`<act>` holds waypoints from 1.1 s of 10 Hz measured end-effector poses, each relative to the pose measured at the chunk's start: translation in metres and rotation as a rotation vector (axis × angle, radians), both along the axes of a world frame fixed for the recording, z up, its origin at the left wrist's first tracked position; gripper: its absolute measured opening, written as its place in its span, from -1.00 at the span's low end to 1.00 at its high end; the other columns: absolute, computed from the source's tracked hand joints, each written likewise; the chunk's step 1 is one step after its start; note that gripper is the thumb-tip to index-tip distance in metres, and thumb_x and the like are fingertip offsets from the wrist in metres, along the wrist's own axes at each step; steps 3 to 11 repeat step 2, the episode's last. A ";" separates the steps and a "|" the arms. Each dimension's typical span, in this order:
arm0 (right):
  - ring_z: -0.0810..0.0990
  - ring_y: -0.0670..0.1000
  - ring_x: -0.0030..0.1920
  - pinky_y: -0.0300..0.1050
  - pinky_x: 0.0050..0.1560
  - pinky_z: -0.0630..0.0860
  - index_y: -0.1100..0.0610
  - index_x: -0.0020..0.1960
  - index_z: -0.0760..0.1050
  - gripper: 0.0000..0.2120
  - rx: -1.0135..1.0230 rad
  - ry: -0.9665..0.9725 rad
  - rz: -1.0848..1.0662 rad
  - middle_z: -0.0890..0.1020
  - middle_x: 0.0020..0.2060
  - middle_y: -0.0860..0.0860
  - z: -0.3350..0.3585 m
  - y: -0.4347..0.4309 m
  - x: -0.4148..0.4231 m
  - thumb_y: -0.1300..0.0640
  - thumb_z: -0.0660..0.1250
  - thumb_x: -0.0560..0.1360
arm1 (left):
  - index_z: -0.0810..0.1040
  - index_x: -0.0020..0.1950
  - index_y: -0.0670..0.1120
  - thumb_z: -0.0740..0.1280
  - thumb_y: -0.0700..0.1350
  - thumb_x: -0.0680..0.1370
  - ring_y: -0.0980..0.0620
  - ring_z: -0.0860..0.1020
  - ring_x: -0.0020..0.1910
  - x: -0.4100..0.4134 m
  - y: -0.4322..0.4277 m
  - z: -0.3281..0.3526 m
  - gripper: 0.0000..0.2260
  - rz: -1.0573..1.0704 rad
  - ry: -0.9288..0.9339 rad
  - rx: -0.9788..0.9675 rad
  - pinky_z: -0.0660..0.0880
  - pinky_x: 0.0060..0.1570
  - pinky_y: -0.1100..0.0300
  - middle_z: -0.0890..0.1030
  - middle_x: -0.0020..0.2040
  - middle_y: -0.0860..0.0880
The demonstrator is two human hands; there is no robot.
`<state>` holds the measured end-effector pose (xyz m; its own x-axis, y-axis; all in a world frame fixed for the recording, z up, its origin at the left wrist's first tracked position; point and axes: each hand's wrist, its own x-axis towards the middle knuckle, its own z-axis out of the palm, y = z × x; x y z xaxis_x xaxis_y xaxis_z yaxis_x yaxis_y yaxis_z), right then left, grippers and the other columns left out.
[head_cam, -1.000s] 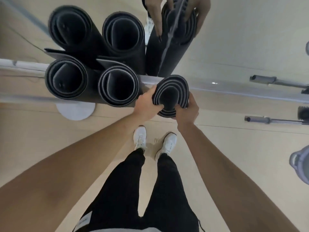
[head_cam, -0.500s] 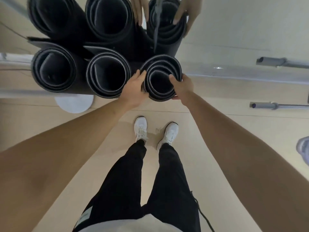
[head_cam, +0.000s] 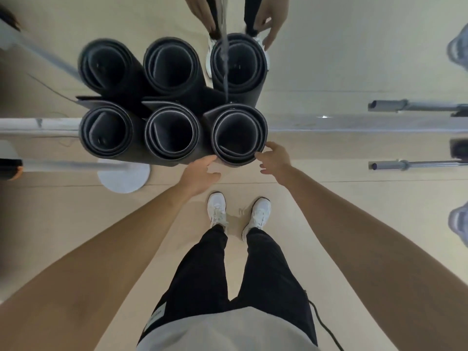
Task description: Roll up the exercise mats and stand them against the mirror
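Note:
Three rolled black mats stand upright in a row against the mirror (head_cam: 354, 59), seen from above: a left mat (head_cam: 106, 133), a middle mat (head_cam: 172, 134) and a right mat (head_cam: 239, 134). Their reflections show above them in the glass. My left hand (head_cam: 202, 171) hovers just below the right mat's near-left rim, fingers spread, holding nothing. My right hand (head_cam: 273, 158) is at the mat's near-right rim, fingertips at or almost at its edge, fingers apart and not gripping.
My white shoes (head_cam: 238, 214) stand on the pale wood floor just behind the mats. A white round base (head_cam: 124, 177) sits left of my feet. A barbell (head_cam: 415, 164) lies at the right by the mirror's foot. A grey bucket-like thing (head_cam: 458, 224) is at the far right edge.
Both hands have let go of the right mat and drawn back toward me. The mat now stands on its own beside the other two, its roll loosened wider.

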<state>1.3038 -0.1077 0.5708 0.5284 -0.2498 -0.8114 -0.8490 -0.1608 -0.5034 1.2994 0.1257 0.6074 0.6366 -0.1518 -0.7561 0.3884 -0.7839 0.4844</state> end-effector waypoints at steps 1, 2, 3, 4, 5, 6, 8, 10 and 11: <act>0.67 0.14 -0.14 0.12 0.05 0.69 0.09 0.41 0.49 -0.57 0.022 0.017 0.034 0.69 -0.01 0.12 0.023 0.002 -0.022 0.14 0.43 0.56 | 0.47 0.52 -0.05 0.44 -0.10 0.56 -0.05 0.58 0.33 -0.025 0.010 0.014 -0.48 0.078 -0.015 -0.038 0.45 0.40 0.00 0.61 0.38 -0.06; 0.69 0.12 -0.18 0.06 0.02 0.67 0.12 0.25 0.56 -0.74 0.037 0.005 0.075 0.68 -0.13 0.04 0.049 0.009 -0.046 0.17 0.43 0.57 | 0.57 0.43 -0.07 0.44 -0.12 0.58 -0.03 0.60 0.28 -0.049 0.022 0.022 -0.60 0.166 -0.069 -0.078 0.46 0.39 -0.01 0.68 0.24 -0.05; 0.69 0.12 -0.18 0.06 0.02 0.67 0.12 0.25 0.56 -0.74 0.037 0.005 0.075 0.68 -0.13 0.04 0.049 0.009 -0.046 0.17 0.43 0.57 | 0.57 0.43 -0.07 0.44 -0.12 0.58 -0.03 0.60 0.28 -0.049 0.022 0.022 -0.60 0.166 -0.069 -0.078 0.46 0.39 -0.01 0.68 0.24 -0.05; 0.69 0.12 -0.18 0.06 0.02 0.67 0.12 0.25 0.56 -0.74 0.037 0.005 0.075 0.68 -0.13 0.04 0.049 0.009 -0.046 0.17 0.43 0.57 | 0.57 0.43 -0.07 0.44 -0.12 0.58 -0.03 0.60 0.28 -0.049 0.022 0.022 -0.60 0.166 -0.069 -0.078 0.46 0.39 -0.01 0.68 0.24 -0.05; 0.69 0.12 -0.18 0.06 0.02 0.67 0.12 0.25 0.56 -0.74 0.037 0.005 0.075 0.68 -0.13 0.04 0.049 0.009 -0.046 0.17 0.43 0.57 | 0.57 0.43 -0.07 0.44 -0.12 0.58 -0.03 0.60 0.28 -0.049 0.022 0.022 -0.60 0.166 -0.069 -0.078 0.46 0.39 -0.01 0.68 0.24 -0.05; 0.69 0.12 -0.18 0.06 0.02 0.67 0.12 0.25 0.56 -0.74 0.037 0.005 0.075 0.68 -0.13 0.04 0.049 0.009 -0.046 0.17 0.43 0.57 | 0.57 0.43 -0.07 0.44 -0.12 0.58 -0.03 0.60 0.28 -0.049 0.022 0.022 -0.60 0.166 -0.069 -0.078 0.46 0.39 -0.01 0.68 0.24 -0.05; 0.69 0.12 -0.18 0.06 0.02 0.67 0.12 0.25 0.56 -0.74 0.037 0.005 0.075 0.68 -0.13 0.04 0.049 0.009 -0.046 0.17 0.43 0.57 | 0.57 0.43 -0.07 0.44 -0.12 0.58 -0.03 0.60 0.28 -0.049 0.022 0.022 -0.60 0.166 -0.069 -0.078 0.46 0.39 -0.01 0.68 0.24 -0.05; 0.69 0.12 -0.18 0.06 0.02 0.67 0.12 0.25 0.56 -0.74 0.037 0.005 0.075 0.68 -0.13 0.04 0.049 0.009 -0.046 0.17 0.43 0.57 | 0.57 0.43 -0.07 0.44 -0.12 0.58 -0.03 0.60 0.28 -0.049 0.022 0.022 -0.60 0.166 -0.069 -0.078 0.46 0.39 -0.01 0.68 0.24 -0.05; 0.69 0.12 -0.18 0.06 0.02 0.67 0.12 0.25 0.56 -0.74 0.037 0.005 0.075 0.68 -0.13 0.04 0.049 0.009 -0.046 0.17 0.43 0.57 | 0.57 0.43 -0.07 0.44 -0.12 0.58 -0.03 0.60 0.28 -0.049 0.022 0.022 -0.60 0.166 -0.069 -0.078 0.46 0.39 -0.01 0.68 0.24 -0.05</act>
